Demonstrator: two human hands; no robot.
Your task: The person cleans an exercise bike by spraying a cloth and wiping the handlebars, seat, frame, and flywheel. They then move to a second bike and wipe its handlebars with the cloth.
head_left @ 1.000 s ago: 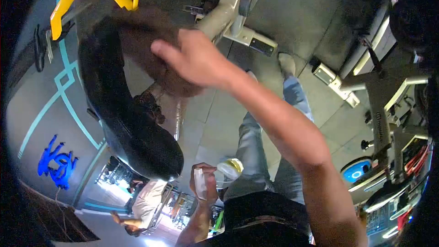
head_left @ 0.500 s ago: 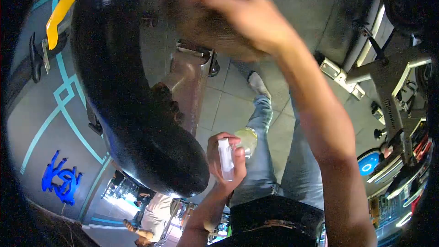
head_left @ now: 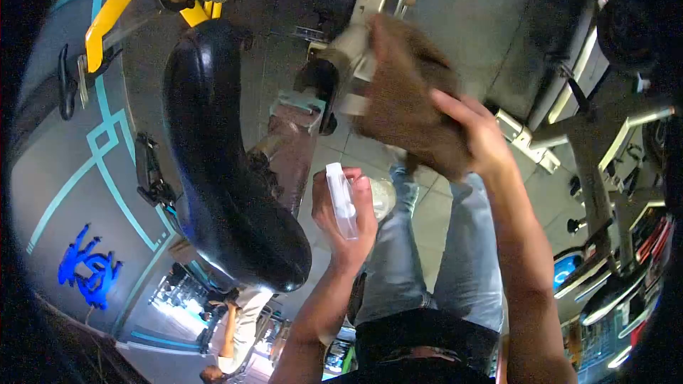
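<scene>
My left hand [head_left: 363, 224] is closed around a spray bottle [head_left: 339, 195]. Its white trigger head faces up, and part of the clear body shows beyond my fingers. A brown cloth [head_left: 409, 103] hangs loosely folded from my right hand [head_left: 485, 139], thumb on top and the other fingers mostly hidden behind it. Left of both hands is a long curved black pad [head_left: 220, 149] with a shiny surface, part of a gym machine. Neither hand touches the pad; the left hand is nearer to its lower end.
A metal frame post [head_left: 295, 146] stands beside the pad. Yellow machine arms [head_left: 117, 11] are at the upper left. A grey wall [head_left: 57, 192] with teal lines runs down the left. Another person [head_left: 242, 327] is at the lower left. More gym equipment [head_left: 597, 135] stands at the right.
My right hand has moved right and down with the cloth, away from above the pad's upper end. The left hand, still holding the spray bottle, has risen slightly in view.
</scene>
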